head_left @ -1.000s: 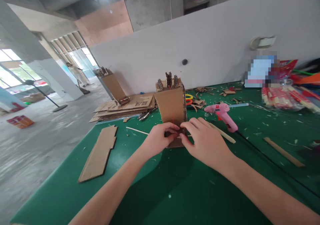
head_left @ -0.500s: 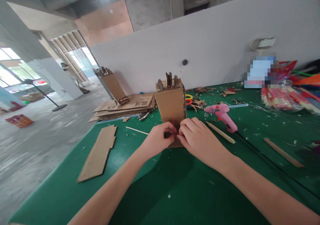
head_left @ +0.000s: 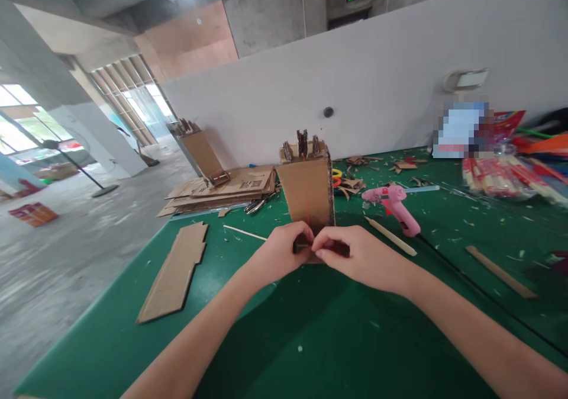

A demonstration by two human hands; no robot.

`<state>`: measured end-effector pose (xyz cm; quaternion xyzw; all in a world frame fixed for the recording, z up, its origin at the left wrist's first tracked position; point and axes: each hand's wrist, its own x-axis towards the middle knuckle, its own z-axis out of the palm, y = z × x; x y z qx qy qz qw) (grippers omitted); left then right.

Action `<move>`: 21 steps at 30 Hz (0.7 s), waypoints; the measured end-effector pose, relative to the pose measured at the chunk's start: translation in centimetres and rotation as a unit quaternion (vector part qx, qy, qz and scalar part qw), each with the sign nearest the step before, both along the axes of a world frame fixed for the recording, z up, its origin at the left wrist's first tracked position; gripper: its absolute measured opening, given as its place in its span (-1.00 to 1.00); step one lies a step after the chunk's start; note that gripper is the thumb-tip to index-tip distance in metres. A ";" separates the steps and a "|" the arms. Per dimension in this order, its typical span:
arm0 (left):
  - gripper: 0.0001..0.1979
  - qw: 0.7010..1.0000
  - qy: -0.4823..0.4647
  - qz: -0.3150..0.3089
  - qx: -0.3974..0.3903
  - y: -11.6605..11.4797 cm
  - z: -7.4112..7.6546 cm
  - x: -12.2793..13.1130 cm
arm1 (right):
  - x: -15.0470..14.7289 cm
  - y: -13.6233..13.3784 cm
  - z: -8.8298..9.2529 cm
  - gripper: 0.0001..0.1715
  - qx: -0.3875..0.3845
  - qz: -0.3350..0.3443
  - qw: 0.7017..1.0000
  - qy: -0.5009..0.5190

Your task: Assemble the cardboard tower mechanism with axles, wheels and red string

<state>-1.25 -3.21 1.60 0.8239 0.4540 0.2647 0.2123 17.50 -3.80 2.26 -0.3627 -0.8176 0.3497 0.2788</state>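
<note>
A cardboard structure (head_left: 306, 189) stands upright on the green table, with notched cardboard pieces (head_left: 302, 143) projecting from its top. Down its front face runs a thin red string (head_left: 307, 212), reaching the fingertips of both hands low at the base. My left hand (head_left: 286, 248) is closed there, with a small dark part beside its fingers; exactly what it grips is hidden. Opposite it, my right hand (head_left: 344, 248) pinches thumb and forefinger together where the string ends. A short thin pale piece shows between the hands, too small to name.
To the right lie a pink glue gun (head_left: 393, 206) with a black cord, a pale wooden stick (head_left: 393, 237) and a cardboard strip (head_left: 501, 272). A flat cardboard piece (head_left: 175, 272) is on the left. Stacked cardboard (head_left: 222, 189), scissors (head_left: 336, 177) and scraps (head_left: 403, 165) sit behind.
My right hand has dropped slightly and turned, its fingers now extended into a pinch with a gap showing behind them. My left hand has shifted slightly; the cardboard structure has barely moved.
</note>
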 end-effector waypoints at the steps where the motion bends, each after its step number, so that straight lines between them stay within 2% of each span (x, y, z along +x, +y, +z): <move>1: -0.93 1.000 0.012 0.001 0.008 0.0 -0.1 0.0 | 0.1 0.1 0.1 -0.84 -0.010 -0.006 1.000 0.010; 8: -0.88 0.999 0.023 -0.005 0.046 0.1 -0.5 0.0 | 0.2 0.6 0.4 -0.84 0.013 -0.058 0.995 0.079; 12: -0.97 0.998 0.005 0.001 0.056 -0.1 -0.5 0.2 | -0.2 0.8 -0.1 -0.81 0.024 -0.051 0.990 0.130; 14: -0.94 0.999 -0.003 0.015 0.052 -0.2 -0.5 0.4 | -0.4 0.7 -0.3 -0.76 0.041 -0.036 0.990 0.131; 18: -0.90 0.998 0.003 0.022 0.057 -0.3 -0.6 0.8 | -0.8 0.6 -0.8 -0.66 0.160 -0.024 0.983 0.084; 21: -0.91 0.998 0.007 0.024 0.062 -0.2 -0.6 0.9 | -1.1 0.8 -1.2 -0.68 0.295 -0.018 0.955 0.035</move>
